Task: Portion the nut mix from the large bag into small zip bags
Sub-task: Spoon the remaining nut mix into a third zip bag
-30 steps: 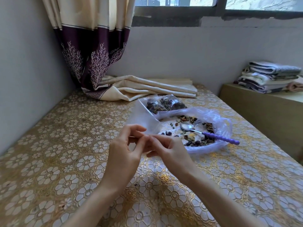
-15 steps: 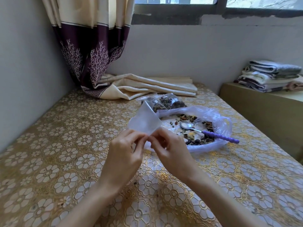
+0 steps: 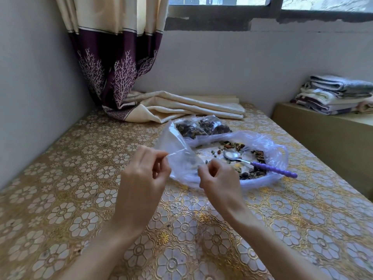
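- One small clear empty zip bag [image 3: 177, 150] is held up over the table, just in front of the large bag; it carries no print that I can read.
- The left hand [image 3: 141, 178] pinches the small bag's near edge at its left end, fingers curled, thumb and forefinger closed on the plastic.
- The right hand [image 3: 220, 178] pinches the same edge at its right end, fingers likewise curled; the two hands are apart, with the edge stretched between them.
- One large thin translucent plastic bag [image 3: 268, 146] lies spread open on the table, with a scatter of dark, brown and yellowish nut mix [image 3: 252, 174] inside it.
- One metal spoon with a ribbed purple handle [image 3: 272, 169] rests in the large bag, bowl up, handle poking out over the right rim.
- Two filled small clear bags [image 3: 201, 127] of dark nut mix lie side by side just behind the large bag.
- One table covered in gold floral embossed cloth [image 3: 70, 199] bears everything.
- One cream and dark purple curtain [image 3: 121, 57] hangs at the back, its hem lying on the table.
- One stack of folded cloths [image 3: 335, 93] sits on a low ledge to the right.
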Demonstrator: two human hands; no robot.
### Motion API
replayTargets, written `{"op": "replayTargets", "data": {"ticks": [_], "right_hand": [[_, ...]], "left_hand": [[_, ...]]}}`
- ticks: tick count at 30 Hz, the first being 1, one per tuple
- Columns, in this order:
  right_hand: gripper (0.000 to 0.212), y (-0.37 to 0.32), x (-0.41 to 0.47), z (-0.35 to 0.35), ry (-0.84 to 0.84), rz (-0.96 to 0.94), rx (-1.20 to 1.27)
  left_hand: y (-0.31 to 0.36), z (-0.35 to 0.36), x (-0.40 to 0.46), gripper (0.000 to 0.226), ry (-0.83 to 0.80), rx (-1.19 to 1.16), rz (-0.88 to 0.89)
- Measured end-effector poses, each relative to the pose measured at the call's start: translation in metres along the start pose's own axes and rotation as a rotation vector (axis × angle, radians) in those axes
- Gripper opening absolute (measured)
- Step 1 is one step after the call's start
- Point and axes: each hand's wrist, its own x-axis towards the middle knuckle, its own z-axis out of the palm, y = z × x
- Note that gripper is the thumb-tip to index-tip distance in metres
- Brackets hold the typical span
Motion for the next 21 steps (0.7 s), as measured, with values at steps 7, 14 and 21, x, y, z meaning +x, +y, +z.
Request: {"op": "replayTargets", "data": {"ticks": [7,14,21], "right_hand": [[0.044,-0.008,0.006,-0.013,-0.348,0.488,0.593],[0.022,-0.01,0.014,-0.015,-0.349,0.525,1.032],[0.027,-0.01,0.012,-0.016,-0.406,0.394,1.046]], "left_hand": [[0.007,0.003,-0.007,0.013,-0.075,0.171,0.288],[0.013,0.014,-0.014,0.014,-0.028,0.171,0.377],[0.012,0.018,-0.016,0.006,-0.042,0.178,0.49]]}}
